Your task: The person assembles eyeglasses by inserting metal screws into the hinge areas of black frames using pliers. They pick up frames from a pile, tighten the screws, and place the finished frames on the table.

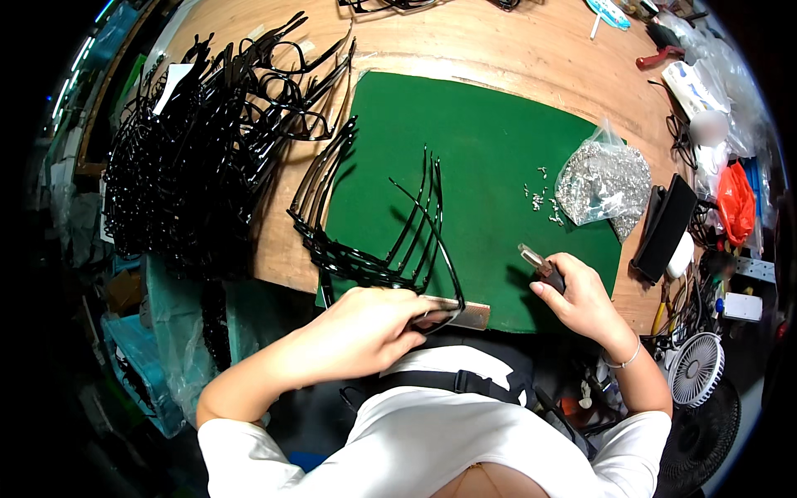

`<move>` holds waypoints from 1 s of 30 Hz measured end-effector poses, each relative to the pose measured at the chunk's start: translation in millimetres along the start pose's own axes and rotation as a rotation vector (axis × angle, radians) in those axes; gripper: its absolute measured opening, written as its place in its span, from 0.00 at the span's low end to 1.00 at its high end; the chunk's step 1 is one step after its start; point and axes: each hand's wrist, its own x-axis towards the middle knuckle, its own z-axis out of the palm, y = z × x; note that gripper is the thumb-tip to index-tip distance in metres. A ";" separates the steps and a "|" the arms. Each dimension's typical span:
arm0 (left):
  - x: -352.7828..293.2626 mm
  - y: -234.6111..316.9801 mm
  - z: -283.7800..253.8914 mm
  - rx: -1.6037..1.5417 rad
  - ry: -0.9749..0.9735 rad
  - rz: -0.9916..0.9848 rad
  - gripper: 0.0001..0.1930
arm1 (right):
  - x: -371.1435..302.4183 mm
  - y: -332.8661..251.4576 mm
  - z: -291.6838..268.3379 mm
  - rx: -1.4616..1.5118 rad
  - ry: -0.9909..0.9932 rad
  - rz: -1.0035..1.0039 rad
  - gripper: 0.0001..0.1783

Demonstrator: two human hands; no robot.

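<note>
My left hand (357,328) is closed on a black eyeglass frame (455,278) at the near edge of a green mat (481,166). One temple of this frame rises above my fingers; the gripped part is mostly hidden. A metal strip (475,315) lies right beside those fingers. Just beyond, several more black eyeglass frames (357,264) stand in a row with their temples up. My right hand (585,303) grips a hand tool (540,261) with a dark handle and pale metal tip, held over the mat's right side. Its exact kind is unclear.
A large heap of black eyeglass frames (191,166) covers the table's left. Small metal pieces (538,202) lie loose near a clear bag (604,178) full of them. Further right are a black case (668,224), a red bag (735,203) and a white fan (696,369).
</note>
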 end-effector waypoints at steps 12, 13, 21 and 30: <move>-33.4 -20.1 -3.4 0.652 0.175 -0.002 0.05 | 8.1 -11.3 3.4 -0.044 0.011 0.080 0.16; -42.8 -11.6 -12.4 0.608 0.029 -0.015 0.05 | 11.1 -13.2 2.1 -0.052 -0.009 0.090 0.15; -104.1 59.3 -134.3 0.408 0.112 0.183 0.14 | 3.6 -13.3 1.9 0.004 0.037 0.110 0.15; -99.9 -83.6 -251.4 0.911 0.410 -0.488 0.16 | 1.3 -6.9 -1.1 0.061 0.015 0.026 0.14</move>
